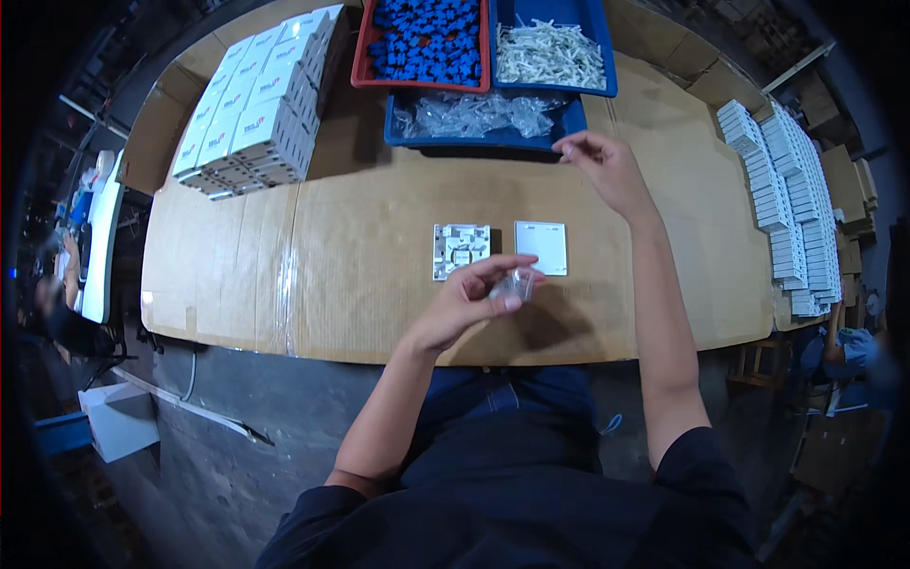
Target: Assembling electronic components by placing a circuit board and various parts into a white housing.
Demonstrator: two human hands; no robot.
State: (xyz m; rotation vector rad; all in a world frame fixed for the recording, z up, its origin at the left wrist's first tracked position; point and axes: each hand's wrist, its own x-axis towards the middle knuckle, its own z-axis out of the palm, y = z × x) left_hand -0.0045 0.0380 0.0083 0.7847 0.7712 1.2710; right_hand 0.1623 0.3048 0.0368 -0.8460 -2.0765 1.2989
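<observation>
Pinching a small clear bag (517, 283) between thumb and fingers, your left hand (474, 299) held it just above the cardboard-covered table (379, 284), right beside the near edge of the white cover (541, 247). That grip looked light; you could have let the slippery bag slide out and drop onto the cover or off the near table edge, since it hung close to both.

The open base (461, 250) lay just left of the cover, the two apart by a narrow gap, and your left thumb hovered over the base's near corner. A careless sweep there might have knocked the base out of line.

Your right hand (602, 163) was beyond the cover, at the near rim of the blue tray of clear bags (479, 116), fingers curled together; whether they held anything, you couldn't have told from this view. Reaching so far from your body, you risked dragging the tray's loose bags out over its rim.

Further beyond the cover sat a red tray of blue parts (424, 43) and a blue tray of white parts (552, 52). Stacked white boxes (256, 104) stood far left of it, more stacks (787, 209) far right.
</observation>
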